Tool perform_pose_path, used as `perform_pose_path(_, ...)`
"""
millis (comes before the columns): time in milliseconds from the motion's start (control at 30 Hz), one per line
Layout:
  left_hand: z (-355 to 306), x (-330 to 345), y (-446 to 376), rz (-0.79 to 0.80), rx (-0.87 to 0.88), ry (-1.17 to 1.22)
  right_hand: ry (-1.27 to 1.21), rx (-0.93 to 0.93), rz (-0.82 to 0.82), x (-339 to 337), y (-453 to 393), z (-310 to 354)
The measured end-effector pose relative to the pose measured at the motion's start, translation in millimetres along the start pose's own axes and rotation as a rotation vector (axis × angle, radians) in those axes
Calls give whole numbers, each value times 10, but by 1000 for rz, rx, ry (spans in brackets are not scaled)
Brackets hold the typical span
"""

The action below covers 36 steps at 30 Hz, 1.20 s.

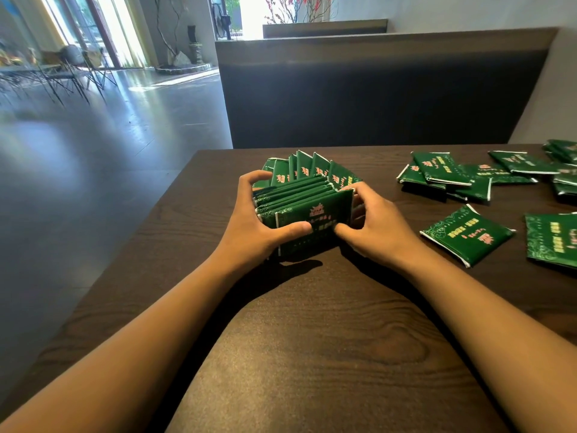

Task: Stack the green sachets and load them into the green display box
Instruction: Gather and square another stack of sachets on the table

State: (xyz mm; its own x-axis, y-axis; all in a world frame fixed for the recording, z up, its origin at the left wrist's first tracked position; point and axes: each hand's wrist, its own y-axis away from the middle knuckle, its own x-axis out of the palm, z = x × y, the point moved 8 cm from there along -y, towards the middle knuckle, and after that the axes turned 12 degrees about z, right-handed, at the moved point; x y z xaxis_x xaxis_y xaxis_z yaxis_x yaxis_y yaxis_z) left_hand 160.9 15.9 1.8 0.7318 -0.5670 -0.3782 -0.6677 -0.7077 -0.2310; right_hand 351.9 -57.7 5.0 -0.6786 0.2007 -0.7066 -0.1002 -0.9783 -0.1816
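Both hands, the left hand and the right hand, pinched a stack of green sachets standing on edge on the bench. If the grip loosened, the slippery stack could fan out and fall.

Held stack on the counter, more sachets behind, loose sachets to the right.
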Motion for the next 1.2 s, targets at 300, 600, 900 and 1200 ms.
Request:
perform_pose_path(300, 2, -1, -7, -3, 31, -18, -65, -21, 75, 71, 31, 93)
perform_pose_path(600, -27, 54, -3, 32, 60, -52, -245, -50, 223, 283, 58, 226)
perform_pose_path(900, -28, 16, 2, -3, 64, -106, -298, -35, 88, 172, 31, 192)
perform_pose_path(1200, -17, -21, -1, -20, 58, -95, 29, 89, -78, -99, -55, -152)
